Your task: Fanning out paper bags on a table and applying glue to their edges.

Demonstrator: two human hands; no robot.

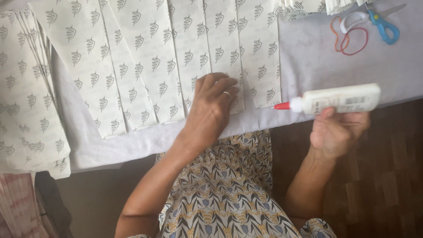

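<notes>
White glue bottle [341,99], red nozzle, horizontal.

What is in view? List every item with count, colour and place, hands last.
paper sheets: many, white with grey leaf print, fanned across the table
table cover: one, pale grey, under the sheets
glue bottle: one, white with red tip, over the table's near edge
scissors: one, blue and white handles, top right
rubber bands: about two, orange and red, beside the scissors
floor: dark wood, right
left hand: pressing on a sheet, ring on one finger
right hand: holding the glue bottle
</notes>
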